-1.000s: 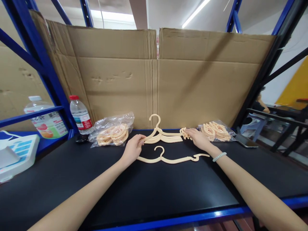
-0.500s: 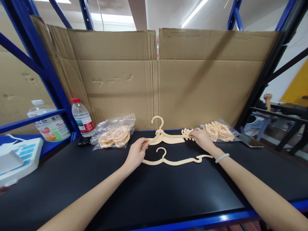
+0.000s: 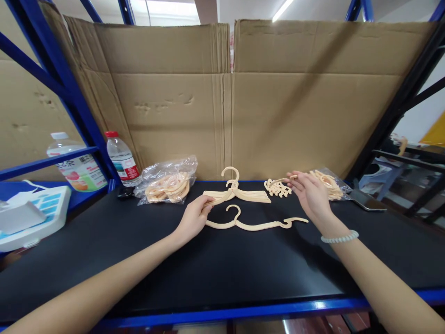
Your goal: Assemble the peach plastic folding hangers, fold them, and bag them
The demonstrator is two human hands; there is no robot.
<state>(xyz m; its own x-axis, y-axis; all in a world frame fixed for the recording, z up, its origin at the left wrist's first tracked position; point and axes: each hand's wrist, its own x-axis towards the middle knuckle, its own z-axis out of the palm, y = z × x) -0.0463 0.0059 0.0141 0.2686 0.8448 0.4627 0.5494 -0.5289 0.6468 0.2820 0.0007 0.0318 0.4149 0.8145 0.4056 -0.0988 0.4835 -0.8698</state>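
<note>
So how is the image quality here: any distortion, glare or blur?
Head view: wide-angle bowing bends the blue rack posts and stretches the forearms; ceiling strip light blown out; soft shadows on the black tabletop; hangers reasonably sharp.

bare black tabletop [image 3: 215, 273] in front, hangers [image 3: 239, 195], bags [image 3: 168, 183] and cardboard [image 3: 222, 102] blocking behind
</note>
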